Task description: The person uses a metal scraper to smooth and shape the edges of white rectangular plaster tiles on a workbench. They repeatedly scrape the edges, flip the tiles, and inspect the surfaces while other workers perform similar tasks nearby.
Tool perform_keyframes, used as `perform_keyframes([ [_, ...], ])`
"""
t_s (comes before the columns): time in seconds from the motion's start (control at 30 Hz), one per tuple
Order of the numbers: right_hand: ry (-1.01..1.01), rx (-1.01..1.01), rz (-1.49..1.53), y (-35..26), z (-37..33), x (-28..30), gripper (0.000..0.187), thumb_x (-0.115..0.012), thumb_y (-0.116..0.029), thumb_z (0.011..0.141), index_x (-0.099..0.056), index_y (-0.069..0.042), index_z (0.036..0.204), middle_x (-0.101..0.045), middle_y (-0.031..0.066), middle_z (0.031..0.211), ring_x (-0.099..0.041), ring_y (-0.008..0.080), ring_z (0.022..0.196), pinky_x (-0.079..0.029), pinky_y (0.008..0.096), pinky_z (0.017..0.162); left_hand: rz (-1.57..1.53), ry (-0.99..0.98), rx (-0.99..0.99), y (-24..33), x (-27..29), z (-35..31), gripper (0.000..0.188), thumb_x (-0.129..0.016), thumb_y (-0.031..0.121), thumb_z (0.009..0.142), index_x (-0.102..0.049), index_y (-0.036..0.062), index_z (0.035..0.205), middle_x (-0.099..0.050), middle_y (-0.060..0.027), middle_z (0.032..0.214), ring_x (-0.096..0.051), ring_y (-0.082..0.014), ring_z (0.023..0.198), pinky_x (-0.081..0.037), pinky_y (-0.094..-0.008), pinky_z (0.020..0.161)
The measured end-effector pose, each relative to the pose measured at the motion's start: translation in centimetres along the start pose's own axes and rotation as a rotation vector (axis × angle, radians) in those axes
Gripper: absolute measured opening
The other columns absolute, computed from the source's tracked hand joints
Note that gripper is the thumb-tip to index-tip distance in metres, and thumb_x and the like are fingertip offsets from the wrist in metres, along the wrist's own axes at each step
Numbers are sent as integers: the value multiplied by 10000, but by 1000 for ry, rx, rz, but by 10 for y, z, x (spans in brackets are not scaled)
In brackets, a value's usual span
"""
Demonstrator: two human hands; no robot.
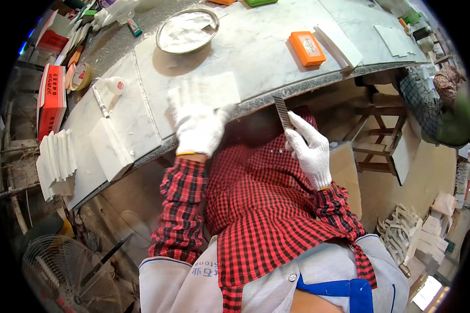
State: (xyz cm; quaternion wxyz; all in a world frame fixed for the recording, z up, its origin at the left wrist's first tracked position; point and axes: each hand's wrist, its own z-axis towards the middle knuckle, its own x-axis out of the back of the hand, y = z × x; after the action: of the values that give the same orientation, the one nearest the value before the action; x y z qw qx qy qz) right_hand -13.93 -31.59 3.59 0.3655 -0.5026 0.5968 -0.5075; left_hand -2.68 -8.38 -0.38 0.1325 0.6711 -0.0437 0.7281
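Note:
My left hand (197, 122), in a white knit glove, is over a thin white rectangular slab (226, 88) near the front edge of the marble-topped table (261, 47). Motion smears its fingers, but they look stretched out flat, with the thumb apart; its palm side is hidden. In front of my checked apron, my right hand (309, 151), gloved likewise, pinches a narrow dark ridged strip (282, 111) between thumb and fingers. The strip points up toward the table edge. Beyond the slab stands a round metal bowl (180, 52) of white powder, with a thin tool resting in it.
White slabs (110, 148) and a row of thin pieces (57, 161) stand at the left edge, near a white squeeze bottle (113, 84). Rightward lie an orange box (306, 48) and white strips (339, 47). A fan (70, 271), a wooden stool (378, 138) and another person (449, 104) are around me.

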Motion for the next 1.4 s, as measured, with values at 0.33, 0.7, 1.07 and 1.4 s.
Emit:
perform_keyframes([
  [0.33, 26, 24, -108, -18, 1, -11, 411, -659, -29, 1001, -624, 18, 1408, -696, 21, 884, -582, 52, 695, -472, 203, 611, -288, 104, -134, 30, 5, -11, 823, -602, 582, 969, -436, 24, 1551, -371, -190, 1652, -321, -371, 1537, -121, -625, 1248],
  [0.7, -141, -8, -157, -18, 24, -59, 418, -677, -61, 998, -633, -16, 1412, -740, 36, 978, -602, 49, 706, -505, 202, 609, -171, 241, 131, -77, 21, -51, 808, -571, 529, 1012, -365, 1, 1588, -343, -208, 1663, -303, -363, 1549, -103, -636, 1243],
  [1.07, -369, 633, -217, -43, 30, -118, 502, -788, -58, 879, -665, -54, 1365, -760, 147, 1086, -766, 241, 887, -610, 326, 778, -1527, -7, 470, -58, 65, -53, 501, -590, 397, 1074, -604, -10, 1367, -662, -98, 1260, -659, -181, 1110, -547, -301, 927],
  [1.4, -336, 514, -376, -41, 3, -86, 662, -764, -55, 879, -561, -170, 1499, -743, 119, 967, -744, 268, 790, -607, 336, 748, -1645, -47, 419, -12, 54, -50, 215, -639, 159, 1049, -652, -17, 925, -705, -82, 810, -630, -116, 715, -498, -258, 677],
])
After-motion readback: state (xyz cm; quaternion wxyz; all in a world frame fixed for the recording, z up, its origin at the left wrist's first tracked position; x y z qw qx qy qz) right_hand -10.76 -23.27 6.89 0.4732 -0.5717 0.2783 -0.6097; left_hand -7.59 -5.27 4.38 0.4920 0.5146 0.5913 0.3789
